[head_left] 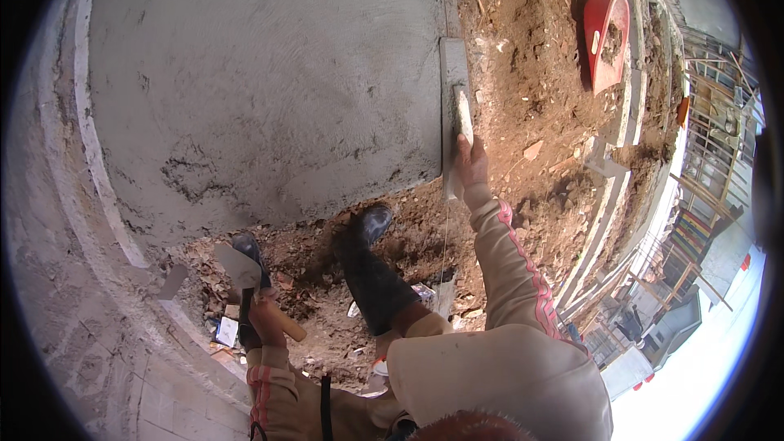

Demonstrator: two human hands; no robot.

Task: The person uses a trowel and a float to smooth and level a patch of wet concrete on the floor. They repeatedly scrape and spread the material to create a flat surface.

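My right hand [470, 162] is closed around the pale handle of a long, flat float [451, 65]. The float lies along the right edge of a wide sheet of wet grey cement [278, 73], next to bare brown soil. Lower left, my left hand [266, 318] grips the wooden handle of a pointing trowel [238, 266]. Its grey metal blade points up toward the cement's near edge, clear of the surface. Rough, dark pits mark the cement near its lower left; the rest looks mostly smoothed.
My dark boots [374, 224] stand on rubble-strewn soil [318, 278] by the cement's near edge. A red scoop-shaped container [606, 41] with soil in it lies at upper right. A thin string [446, 237] runs down from the float's end. A rough wall [73, 294] borders the left; block courses [600, 220] border the right.
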